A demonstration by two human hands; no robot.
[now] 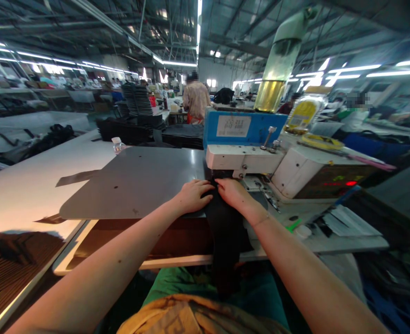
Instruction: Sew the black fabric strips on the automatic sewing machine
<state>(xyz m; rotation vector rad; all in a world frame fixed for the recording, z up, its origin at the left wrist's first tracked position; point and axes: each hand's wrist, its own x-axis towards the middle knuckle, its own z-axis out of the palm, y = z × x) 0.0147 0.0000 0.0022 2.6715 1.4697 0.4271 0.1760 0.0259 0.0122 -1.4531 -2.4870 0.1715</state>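
A long black fabric piece (225,227) runs from under the head of a white sewing machine (244,158) down over the table edge to my lap. My left hand (195,197) lies palm down on the grey metal plate (149,181), fingers stretched out and thumb apart, its fingertips at the fabric's left edge. On the other side, my right hand (234,192) grips the fabric close to the needle area, fingers together; its thumb is hidden. The needle itself is hard to make out under the machine head.
A lit control box (325,174) stands right of the machine, and a small clear bottle (117,145) behind the plate. Stacks of black pieces (131,130) lie at the back. Brown sheets (16,269) are stacked at lower left. A person (196,97) stands farther off.
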